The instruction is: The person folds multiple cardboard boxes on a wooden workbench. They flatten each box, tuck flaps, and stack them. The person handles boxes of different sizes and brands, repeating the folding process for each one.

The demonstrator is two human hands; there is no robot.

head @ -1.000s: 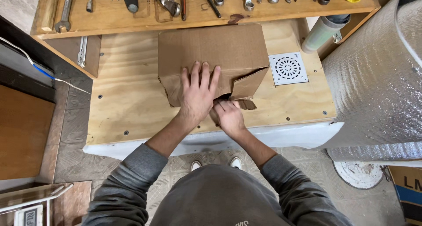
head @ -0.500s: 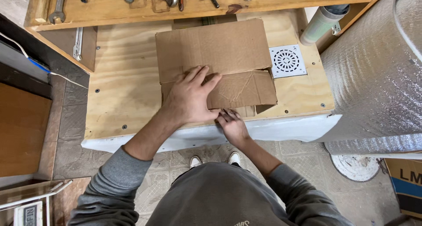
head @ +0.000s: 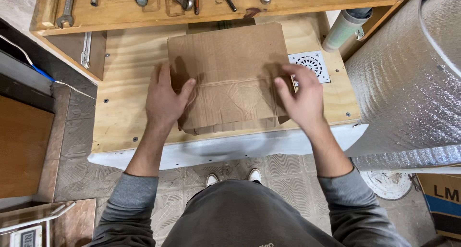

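So the big silver foil-wrapped roll [head: 408, 79] is sitting off to the right, same as before, and the plywood bench [head: 129, 98] is taking up the middle of the shot with the tool shelf [head: 144, 14] running along the back edge, wrenches and pliers laid out on it.

The cardboard box [head: 230, 74] is lying on the bench, near the front edge, roughly centred, its back end tucked close under the shelf. Compared with half a second ago, its flaps are now lying folded flat across the top, creased but closed, and nothing is sticking out at the right corner like it was a second ago.

The hands are the main change. Earlier the left one was pressing flat on top of the flap and the right one was poking in at the front edge underneath. Now they're sitting apart on either side of the box. The left hand [head: 165, 100] is resting against the left side, thumb touching the top face, fingers open and spread loosely. The right hand [head: 300, 98] is hovering at the right edge, fingers curled a bit and open; it's blurry, so I can't tell if it's actually touching. Neither is gripping anything.

The white round-grille drain cover [head: 311, 64] is peeking out just behind the right hand, partly covered now. The pale green tube [head: 343, 28] is leaning at the back right.
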